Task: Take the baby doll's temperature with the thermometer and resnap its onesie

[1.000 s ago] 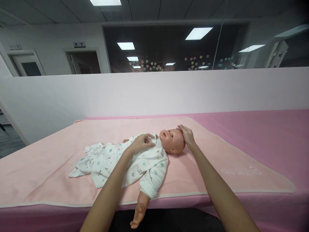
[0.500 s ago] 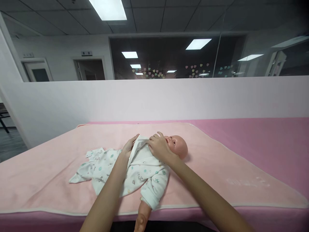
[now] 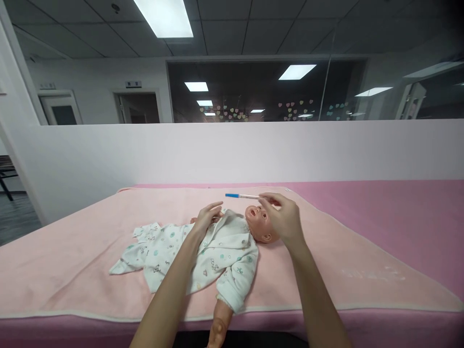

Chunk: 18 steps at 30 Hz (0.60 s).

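A baby doll [image 3: 259, 220] lies on its back, its head to the right, in a white patterned garment [image 3: 232, 256] with the front folded over. Above its face, my right hand [image 3: 284, 212] pinches the end of a slim thermometer [image 3: 248, 196], whose blue end [image 3: 232, 195] points left. My left hand [image 3: 208, 217] is over the doll's chest at the garment's far edge, fingers stretched toward the right. Part of the doll's far arm shows beside it; my hand hides the contact there. The doll's near arm [image 3: 220, 319] reaches toward me from its sleeve.
A peach blanket [image 3: 72, 251] with a pale border lies under the doll on a pink padded surface [image 3: 398, 217]. Behind stands a low white wall [image 3: 253, 150] with a glass window [image 3: 246, 92] above it.
My right hand has left the garment's collar and moved right and up, now with the thermometer visible in it. My left hand has shifted right, and the lifted garment front has dropped lower.
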Each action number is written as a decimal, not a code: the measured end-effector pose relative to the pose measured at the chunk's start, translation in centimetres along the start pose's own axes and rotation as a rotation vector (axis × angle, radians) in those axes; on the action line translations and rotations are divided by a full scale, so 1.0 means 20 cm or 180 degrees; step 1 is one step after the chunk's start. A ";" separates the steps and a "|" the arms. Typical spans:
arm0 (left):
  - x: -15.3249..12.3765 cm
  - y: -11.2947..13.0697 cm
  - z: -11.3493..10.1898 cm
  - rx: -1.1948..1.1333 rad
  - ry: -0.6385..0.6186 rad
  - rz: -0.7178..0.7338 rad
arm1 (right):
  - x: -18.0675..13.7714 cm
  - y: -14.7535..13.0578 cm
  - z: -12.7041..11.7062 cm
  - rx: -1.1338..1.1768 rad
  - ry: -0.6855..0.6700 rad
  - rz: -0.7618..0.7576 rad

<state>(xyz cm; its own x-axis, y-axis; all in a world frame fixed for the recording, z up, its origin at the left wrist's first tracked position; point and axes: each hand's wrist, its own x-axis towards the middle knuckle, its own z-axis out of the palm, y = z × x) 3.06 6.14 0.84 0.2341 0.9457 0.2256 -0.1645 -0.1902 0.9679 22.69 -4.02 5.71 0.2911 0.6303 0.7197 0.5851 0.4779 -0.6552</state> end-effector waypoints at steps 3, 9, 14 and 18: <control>-0.02 -0.03 0.05 0.1078 -0.0418 0.0290 | -0.08 -0.05 -0.10 0.0873 0.0099 0.0747; -0.02 -0.04 0.06 0.1422 -0.0278 0.0420 | -0.12 -0.16 -0.09 0.1433 -0.0274 0.0808; -0.03 -0.02 0.06 0.1434 -0.0680 0.0395 | -0.13 -0.20 -0.06 0.1555 -0.0446 0.0695; -0.06 0.00 0.09 0.2032 -0.0835 0.0659 | -0.13 -0.21 -0.05 0.1362 -0.0477 0.0618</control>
<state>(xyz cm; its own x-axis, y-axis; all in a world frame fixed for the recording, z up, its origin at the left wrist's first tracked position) 4.58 4.51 0.84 0.4944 0.7942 0.3532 0.3429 -0.5516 0.7603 20.18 -8.31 6.74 0.2337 0.7987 0.5545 0.1583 0.5314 -0.8322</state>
